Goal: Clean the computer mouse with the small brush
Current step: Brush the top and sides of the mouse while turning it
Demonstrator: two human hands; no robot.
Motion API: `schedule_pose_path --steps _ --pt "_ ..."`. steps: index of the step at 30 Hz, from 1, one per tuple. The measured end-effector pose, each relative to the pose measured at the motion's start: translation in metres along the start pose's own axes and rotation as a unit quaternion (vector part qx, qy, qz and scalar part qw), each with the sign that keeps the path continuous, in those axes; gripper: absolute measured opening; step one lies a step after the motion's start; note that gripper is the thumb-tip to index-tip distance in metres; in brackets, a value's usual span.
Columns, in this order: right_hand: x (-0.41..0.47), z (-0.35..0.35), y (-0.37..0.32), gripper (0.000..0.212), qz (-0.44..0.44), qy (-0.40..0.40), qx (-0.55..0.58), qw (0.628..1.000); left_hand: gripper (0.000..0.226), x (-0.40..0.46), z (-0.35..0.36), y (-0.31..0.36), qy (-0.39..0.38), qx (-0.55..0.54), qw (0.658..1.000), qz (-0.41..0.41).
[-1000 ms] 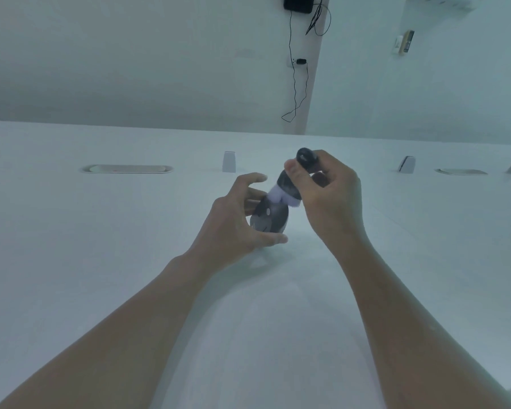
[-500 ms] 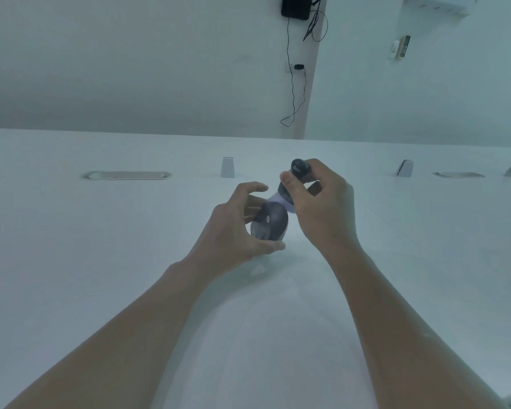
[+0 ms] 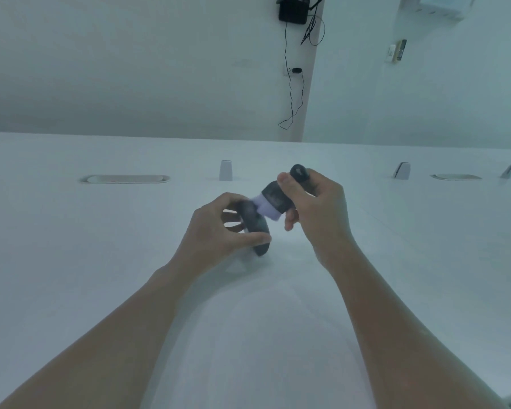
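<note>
Your left hand clamps the mouse on edge above the table; your right hand, at its 2 o'clock, grips the brush, bristles touching the mouse.

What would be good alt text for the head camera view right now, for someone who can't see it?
A person's left hand holds a dark computer mouse on edge above a white table, while the right hand presses the pale bristles of a small brush against its upper end. Both bare forearms reach in from below.
</note>
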State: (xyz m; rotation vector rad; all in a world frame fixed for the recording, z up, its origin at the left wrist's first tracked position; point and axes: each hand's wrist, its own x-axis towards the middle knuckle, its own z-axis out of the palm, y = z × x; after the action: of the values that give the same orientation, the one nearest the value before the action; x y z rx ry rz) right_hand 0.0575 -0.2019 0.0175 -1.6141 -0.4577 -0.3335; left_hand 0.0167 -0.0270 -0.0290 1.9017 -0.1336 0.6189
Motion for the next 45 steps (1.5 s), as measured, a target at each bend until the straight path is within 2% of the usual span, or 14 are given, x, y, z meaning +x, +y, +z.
schedule_pose_path --steps 3,6,8,11,17,20,23,25,28,31,34,36,41,45 --pt "-0.002 0.002 0.004 0.019 -0.02 -0.049 -0.072 0.996 0.043 -0.001 -0.003 0.001 -0.005 0.017 1.0 -0.003" --pt "-0.002 0.001 0.01 0.018 -0.046 -0.029 -0.177 0.983 0.038 -0.003 -0.003 0.002 0.001 0.018 1.0 -0.011" --pt "-0.003 0.0 0.005 0.017 -0.064 -0.024 -0.125 0.99 0.036 -0.002 -0.002 0.003 0.001 0.023 1.0 -0.012" --pt "-0.006 0.001 -0.002 0.016 -0.053 -0.083 -0.045 0.994 0.039 -0.003 -0.002 0.004 -0.006 0.033 0.999 -0.014" --pt "-0.002 -0.002 0.012 0.026 -0.02 -0.057 -0.198 0.978 0.041 -0.004 -0.005 0.003 0.001 0.035 0.999 -0.017" --pt "-0.005 0.001 0.007 0.019 -0.085 -0.027 -0.153 0.984 0.034 -0.004 -0.004 0.005 -0.009 0.036 0.999 -0.01" --pt "-0.011 0.006 -0.004 0.015 -0.111 -0.068 -0.081 0.988 0.031 -0.004 -0.003 0.007 -0.015 0.041 0.999 -0.002" --pt "-0.012 0.007 -0.001 0.016 -0.111 -0.097 -0.106 0.983 0.031 -0.004 -0.004 0.007 -0.022 0.035 0.999 0.004" --pt "-0.009 0.005 0.005 0.017 -0.122 -0.065 -0.151 0.979 0.023 -0.007 -0.005 0.01 -0.038 0.018 0.999 0.005" --pt "-0.008 0.004 0.002 0.013 -0.137 -0.039 -0.124 0.982 0.023 -0.006 -0.005 0.009 -0.037 0.022 0.999 0.0" --pt "-0.01 0.008 -0.001 0.014 -0.099 -0.084 -0.083 0.988 0.031 -0.004 -0.005 0.004 -0.047 0.031 0.998 -0.003" --pt "-0.008 0.008 0.005 0.015 -0.065 -0.105 -0.124 0.985 0.036 -0.004 -0.007 -0.001 -0.065 0.052 0.997 -0.006" --pt "0.003 -0.001 0.019 0.019 0.015 -0.041 -0.216 0.975 0.051 0.0 -0.011 -0.007 -0.09 0.087 0.991 -0.037" --pt "0.003 0.0 0.02 0.02 0.019 0.007 -0.169 0.985 0.051 0.0 -0.013 -0.007 -0.104 0.075 0.991 -0.041"
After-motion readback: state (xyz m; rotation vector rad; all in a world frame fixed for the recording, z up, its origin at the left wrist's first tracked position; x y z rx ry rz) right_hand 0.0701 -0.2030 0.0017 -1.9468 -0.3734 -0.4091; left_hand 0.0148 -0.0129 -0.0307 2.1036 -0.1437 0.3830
